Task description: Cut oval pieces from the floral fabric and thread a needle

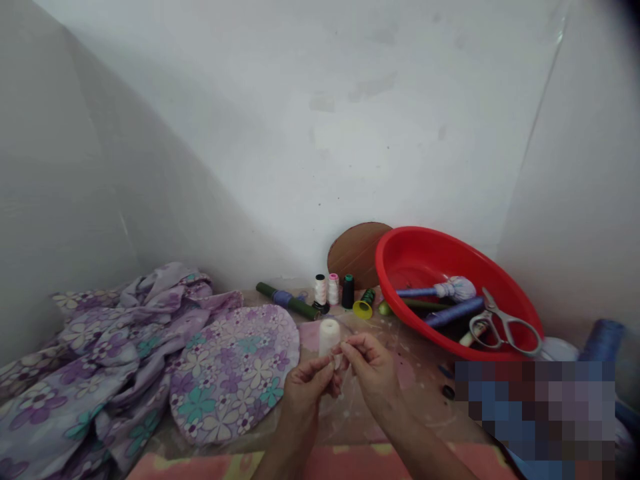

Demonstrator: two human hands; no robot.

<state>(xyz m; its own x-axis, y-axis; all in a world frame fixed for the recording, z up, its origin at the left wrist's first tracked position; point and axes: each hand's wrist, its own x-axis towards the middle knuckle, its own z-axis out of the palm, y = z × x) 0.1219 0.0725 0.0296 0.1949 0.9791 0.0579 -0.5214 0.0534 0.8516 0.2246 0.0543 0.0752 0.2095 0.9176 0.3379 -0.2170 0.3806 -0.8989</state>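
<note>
3 white walls (pixel 320 133), tbl (pixel 425 407) below hands (pixel 373 370)

We have a tan work surface (pixel 425 407) running back into the corner. At left, crumpled purple floral cloth (pixel 100 353) lies heaped, with a round floral cloth panel (pixel 235 373) just beside it. Toward the back center we find upright thread cones (pixel 348 292), a yellow-based spool (pixel 363 310) and a long spool lying flat (pixel 287 300); right of them sits a red plastic basin (pixel 430 235).
</note>
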